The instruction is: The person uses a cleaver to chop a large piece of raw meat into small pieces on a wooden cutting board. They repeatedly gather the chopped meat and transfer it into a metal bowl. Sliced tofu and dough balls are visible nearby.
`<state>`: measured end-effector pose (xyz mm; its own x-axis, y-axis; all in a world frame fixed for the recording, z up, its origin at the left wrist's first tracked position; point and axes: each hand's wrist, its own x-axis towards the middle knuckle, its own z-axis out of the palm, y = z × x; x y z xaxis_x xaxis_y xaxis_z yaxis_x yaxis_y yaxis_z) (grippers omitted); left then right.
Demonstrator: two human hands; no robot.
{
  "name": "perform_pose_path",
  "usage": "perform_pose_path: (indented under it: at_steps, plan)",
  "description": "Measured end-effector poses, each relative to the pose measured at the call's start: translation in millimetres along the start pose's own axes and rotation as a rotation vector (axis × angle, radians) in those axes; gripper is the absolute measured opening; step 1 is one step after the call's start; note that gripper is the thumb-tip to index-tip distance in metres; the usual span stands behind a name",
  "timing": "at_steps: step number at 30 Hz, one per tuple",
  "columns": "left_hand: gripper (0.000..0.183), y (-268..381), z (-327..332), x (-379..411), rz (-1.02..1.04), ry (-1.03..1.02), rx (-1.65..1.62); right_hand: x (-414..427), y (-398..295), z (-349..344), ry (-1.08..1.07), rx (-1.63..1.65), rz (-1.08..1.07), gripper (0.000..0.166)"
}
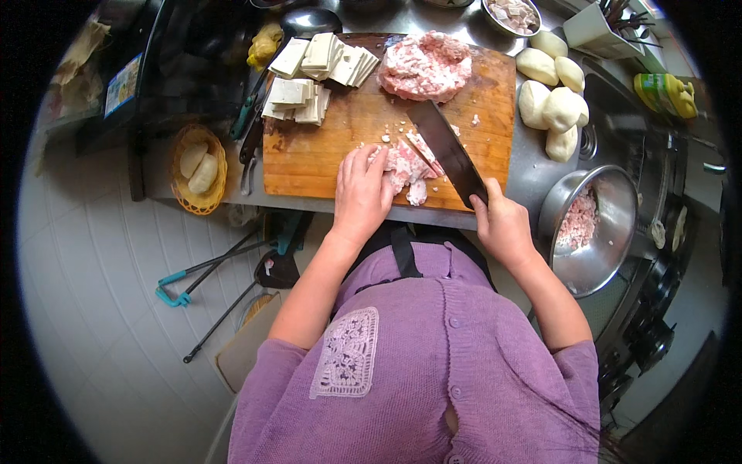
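In my right hand (504,223) is the handle of a dark-bladed cleaver (446,148). Its blade slants up and left over a wooden cutting board (313,168), along the right side of a small pile of cut pink-and-white raw meat (406,165). My left hand (362,191) presses its fingertips on the pile's left side, steadying it; the contact is partly hidden. Behind the blade's tip sits a large mound of minced meat (426,66). Stacks of pale square slices (295,98) lie at the board's far left. Small scraps are scattered around the pile.
Pale rounded lumps (559,110) cluster right of the board, near a steel bowl (617,243) containing minced meat. A yellow basket (219,168) with two lumps stands left, beside dark utensil handles (249,130). Farther back are a ladle (310,22) and a bowl of diced pieces (513,16).
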<state>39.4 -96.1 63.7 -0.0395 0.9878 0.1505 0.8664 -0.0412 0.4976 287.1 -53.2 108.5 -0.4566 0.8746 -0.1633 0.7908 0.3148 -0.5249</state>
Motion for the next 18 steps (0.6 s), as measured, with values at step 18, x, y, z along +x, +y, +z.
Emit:
perform_pose_path:
  at_steps: [18]
  plan:
    - [0.033, 0, 36, -10, 0.003, 0.037, -0.207, 12, -27, -10, -0.152, -0.180, -0.166, 0.016]
